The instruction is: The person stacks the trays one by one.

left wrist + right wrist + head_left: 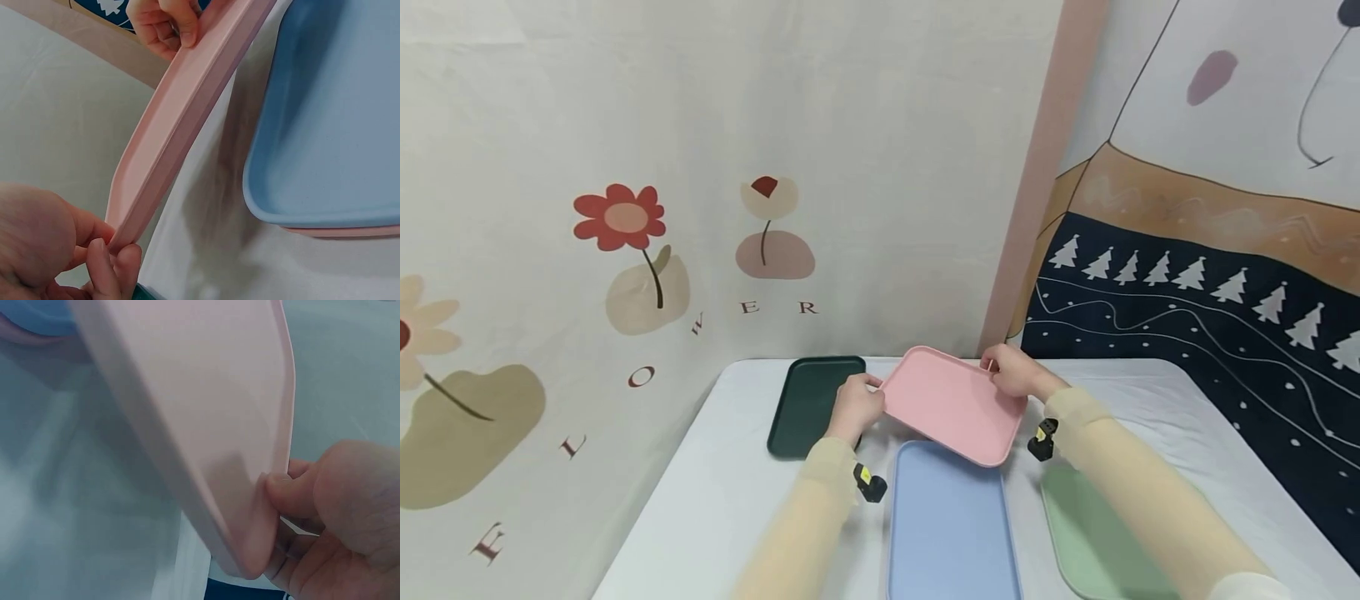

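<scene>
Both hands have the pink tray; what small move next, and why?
I'd probably level the pink tray first: the left hand and right hand pinch its rim, it is tilted, and the left wrist view shows a gap between it and the blue tray.

White-draped table (pixel 700 517), far corners rounded, cloth (pixel 1131 400) creased far right. On it: dark green tray (pixel 807 404), far left; pale green tray (pixel 1093 533), near right, partly hidden; between them, blue tray (pixel 951 525) (pink rim (pixel 350 233) shows right under it, left wrist view, so that one's stacked).
</scene>
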The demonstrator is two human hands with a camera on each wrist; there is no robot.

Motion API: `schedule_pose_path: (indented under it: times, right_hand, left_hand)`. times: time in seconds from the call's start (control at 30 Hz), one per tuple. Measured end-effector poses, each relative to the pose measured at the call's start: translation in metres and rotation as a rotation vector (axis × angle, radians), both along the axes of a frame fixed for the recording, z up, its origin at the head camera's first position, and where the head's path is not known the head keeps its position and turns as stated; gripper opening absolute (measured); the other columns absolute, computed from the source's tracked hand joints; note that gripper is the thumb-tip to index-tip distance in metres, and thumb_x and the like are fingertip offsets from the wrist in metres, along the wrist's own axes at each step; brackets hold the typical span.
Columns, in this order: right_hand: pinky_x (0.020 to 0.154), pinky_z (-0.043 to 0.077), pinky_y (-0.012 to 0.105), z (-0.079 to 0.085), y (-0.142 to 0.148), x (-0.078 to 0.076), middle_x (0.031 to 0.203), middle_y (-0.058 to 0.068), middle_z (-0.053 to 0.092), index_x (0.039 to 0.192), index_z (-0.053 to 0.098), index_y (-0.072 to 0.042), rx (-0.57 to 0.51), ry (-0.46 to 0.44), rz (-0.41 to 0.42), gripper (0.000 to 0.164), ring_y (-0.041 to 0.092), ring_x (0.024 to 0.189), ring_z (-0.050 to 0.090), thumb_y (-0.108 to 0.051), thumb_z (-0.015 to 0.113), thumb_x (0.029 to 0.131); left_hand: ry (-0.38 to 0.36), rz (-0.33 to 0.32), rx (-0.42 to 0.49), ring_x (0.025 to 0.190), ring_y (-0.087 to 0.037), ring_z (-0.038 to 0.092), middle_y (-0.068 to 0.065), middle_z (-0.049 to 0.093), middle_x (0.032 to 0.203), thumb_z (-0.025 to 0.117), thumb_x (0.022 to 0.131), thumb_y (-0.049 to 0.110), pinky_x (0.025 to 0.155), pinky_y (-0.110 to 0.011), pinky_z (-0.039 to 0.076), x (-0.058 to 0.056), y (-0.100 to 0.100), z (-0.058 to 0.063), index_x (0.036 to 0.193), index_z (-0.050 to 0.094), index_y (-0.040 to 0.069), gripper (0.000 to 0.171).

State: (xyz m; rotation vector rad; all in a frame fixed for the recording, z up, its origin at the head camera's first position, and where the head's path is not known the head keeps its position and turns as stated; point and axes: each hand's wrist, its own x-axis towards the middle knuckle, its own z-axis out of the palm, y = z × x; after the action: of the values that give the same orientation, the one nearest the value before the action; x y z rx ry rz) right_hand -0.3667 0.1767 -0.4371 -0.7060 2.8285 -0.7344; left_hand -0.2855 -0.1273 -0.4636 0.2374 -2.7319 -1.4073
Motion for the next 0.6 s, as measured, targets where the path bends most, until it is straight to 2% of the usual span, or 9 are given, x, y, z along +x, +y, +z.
schedule_pose_path:
  times: [0.1,0.23,0.4,0.5,0.6]
  right_hand:
    - [0.061,0.055,0.031,-0.001,0.001,0.004,0.090,0.009,0.065,0.102,0.070,0.000,-0.020,0.009,0.000,0.017,0.022,0.079,0.061,0.010,0.060,0.092]
    - [0.070,0.055,0.034,-0.004,0.002,0.008,0.090,0.010,0.066,0.101,0.070,0.000,-0.051,0.025,-0.005,0.016,0.024,0.082,0.061,0.010,0.062,0.091]
    - [0.074,0.055,0.036,-0.004,0.000,0.015,0.093,0.013,0.065,0.103,0.070,0.002,-0.085,0.003,-0.034,0.017,0.025,0.085,0.060,0.010,0.062,0.091]
    - [0.073,0.054,0.035,-0.004,-0.001,0.020,0.092,0.014,0.065,0.102,0.070,0.002,-0.105,0.005,-0.051,0.016,0.025,0.085,0.059,0.011,0.062,0.090]
    - [0.071,0.052,0.033,-0.004,-0.001,0.023,0.089,0.013,0.064,0.100,0.070,0.003,-0.117,0.019,-0.065,0.015,0.024,0.083,0.058,0.010,0.062,0.091]
  left_hand:
    - [0.007,0.015,0.032,0.081,-0.025,0.067,-0.011,0.071,0.095,0.058,0.096,0.008,0.072,-0.042,0.056,-0.001,-0.002,-0.001,0.123,0.071,0.000,0.031]
    - [0.027,0.037,0.046,0.089,-0.026,0.068,-0.013,0.070,0.102,0.059,0.096,0.010,0.078,-0.044,0.058,-0.001,-0.003,-0.002,0.129,0.067,-0.001,0.036]
    - [0.033,0.061,0.078,0.096,-0.028,0.068,-0.018,0.069,0.112,0.062,0.093,0.015,0.084,-0.044,0.057,0.003,0.001,-0.001,0.146,0.052,-0.005,0.057]
    - [0.006,0.057,0.196,0.090,-0.031,0.073,-0.021,0.066,0.112,0.062,0.092,0.015,0.079,-0.043,0.062,0.008,0.005,0.002,0.154,0.039,-0.006,0.070]
    - [-0.019,0.055,0.289,0.085,-0.034,0.076,-0.023,0.064,0.110,0.062,0.093,0.015,0.072,-0.041,0.065,0.012,0.010,0.004,0.156,0.029,-0.006,0.074]
